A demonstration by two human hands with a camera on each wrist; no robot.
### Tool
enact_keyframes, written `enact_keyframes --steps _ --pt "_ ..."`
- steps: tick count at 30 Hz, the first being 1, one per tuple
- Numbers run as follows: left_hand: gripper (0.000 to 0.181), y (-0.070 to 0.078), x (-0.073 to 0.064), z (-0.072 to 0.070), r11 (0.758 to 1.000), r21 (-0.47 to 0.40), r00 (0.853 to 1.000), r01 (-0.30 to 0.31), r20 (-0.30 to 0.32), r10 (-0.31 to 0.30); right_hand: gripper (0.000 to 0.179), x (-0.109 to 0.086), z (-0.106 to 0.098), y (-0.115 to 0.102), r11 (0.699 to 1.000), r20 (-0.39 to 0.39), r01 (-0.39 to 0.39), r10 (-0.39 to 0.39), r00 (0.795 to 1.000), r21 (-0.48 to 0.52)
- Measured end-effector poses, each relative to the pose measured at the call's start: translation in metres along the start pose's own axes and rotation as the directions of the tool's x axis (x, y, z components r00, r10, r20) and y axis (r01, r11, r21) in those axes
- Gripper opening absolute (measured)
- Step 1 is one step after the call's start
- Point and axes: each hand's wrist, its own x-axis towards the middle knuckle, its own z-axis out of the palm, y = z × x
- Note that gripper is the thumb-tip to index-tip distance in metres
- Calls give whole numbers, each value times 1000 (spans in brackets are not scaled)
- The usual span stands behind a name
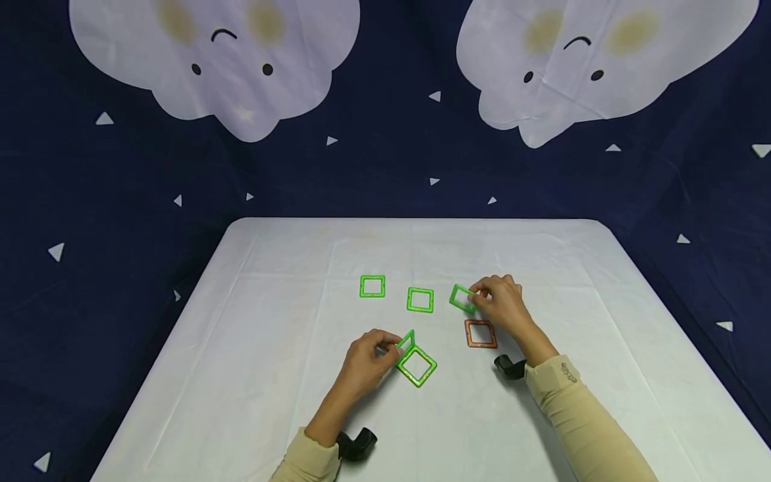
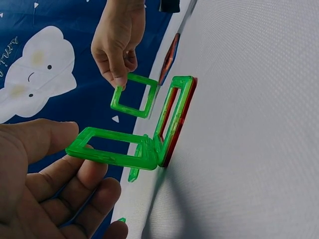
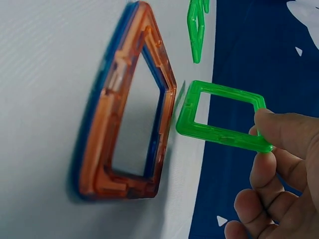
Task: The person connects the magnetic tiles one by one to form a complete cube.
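Observation:
My left hand pinches a green square magnetic tile between thumb and fingers. That tile stands raised along one edge of a second green tile, which lies on the table; in the left wrist view a red layer shows beneath this lower one. Farther right, my right hand pinches another green square tile by one side, tilted near the table. Just below that hand in the head view lies an orange tile, with a blue layer under it in the right wrist view.
Two more green tiles lie flat toward the back, one left and one nearer the middle. White cloth covers the table. A dark blue cloth with clouds and triangles hangs behind its far edge.

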Motion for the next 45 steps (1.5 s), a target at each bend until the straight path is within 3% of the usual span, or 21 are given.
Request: enact_keyframes --steps 18,45 --pt "13 1 0 -1 1000 1 1000 -6 5 6 13 -12 -10 -17 996 -79 19 -12 997 84" --pt "13 1 2 0 1000 -8 1000 1 -7 -2 12 -41 3 -34 989 -118 -13 30 993 149"
